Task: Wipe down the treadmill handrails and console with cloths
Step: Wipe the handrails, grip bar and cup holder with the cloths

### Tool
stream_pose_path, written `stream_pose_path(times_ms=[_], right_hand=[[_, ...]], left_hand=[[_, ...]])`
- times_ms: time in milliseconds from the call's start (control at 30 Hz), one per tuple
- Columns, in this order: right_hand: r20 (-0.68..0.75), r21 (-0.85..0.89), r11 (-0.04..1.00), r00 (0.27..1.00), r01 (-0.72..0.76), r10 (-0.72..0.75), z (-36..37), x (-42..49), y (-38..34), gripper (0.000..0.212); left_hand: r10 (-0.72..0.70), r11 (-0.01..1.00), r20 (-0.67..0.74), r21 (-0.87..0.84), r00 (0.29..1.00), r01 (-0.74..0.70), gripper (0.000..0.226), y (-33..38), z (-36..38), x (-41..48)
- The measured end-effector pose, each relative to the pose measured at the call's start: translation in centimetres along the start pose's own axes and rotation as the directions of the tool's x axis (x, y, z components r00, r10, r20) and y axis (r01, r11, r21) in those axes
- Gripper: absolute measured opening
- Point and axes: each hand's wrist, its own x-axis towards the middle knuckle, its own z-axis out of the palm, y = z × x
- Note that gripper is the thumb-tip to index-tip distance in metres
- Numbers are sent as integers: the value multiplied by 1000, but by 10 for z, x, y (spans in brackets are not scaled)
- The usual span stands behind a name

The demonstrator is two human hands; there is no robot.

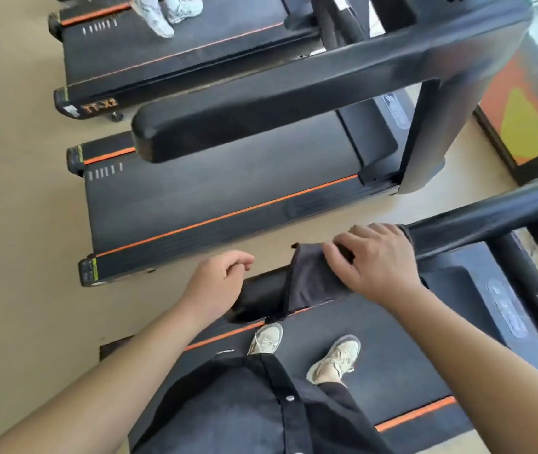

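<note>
R hand round cloth on handrail

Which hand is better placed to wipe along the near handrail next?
Right. The right hand rests on the dark cloth draped over the handrail, fingers curled over it. The left hand sits loosely curled by the rail's end, holding no cloth.

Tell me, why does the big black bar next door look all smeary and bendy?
Head view: the neighbouring handrail is smeared by motion blur; the wide-angle lens bows straight edges near the frame's borders; the right hand and cloth look sharper.
</note>
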Motion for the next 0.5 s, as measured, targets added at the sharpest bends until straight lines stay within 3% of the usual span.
stream_pose_path(times_ms=[100,167,367,500], right_hand=[[-16,-53,981,982,-187,187,3,8,-7,49],[-61,-37,981,981,-189,187,6,3,-36,44],[-24,34,995,995,97,-97,13,-26,-136,36],[-12,70,965,967,254,-254,13,-16,-102,42]], left_hand=[[0,998,-25,-55,1000,-1,33,-5,-5,-1],[-11,996,-47,-84,999,7,31,-11,-10,-1],[-44,995,-58,-94,997,38,33,-26,-19,-6],[-97,991,-62,-97,993,91,33,-25,-23,-8]])
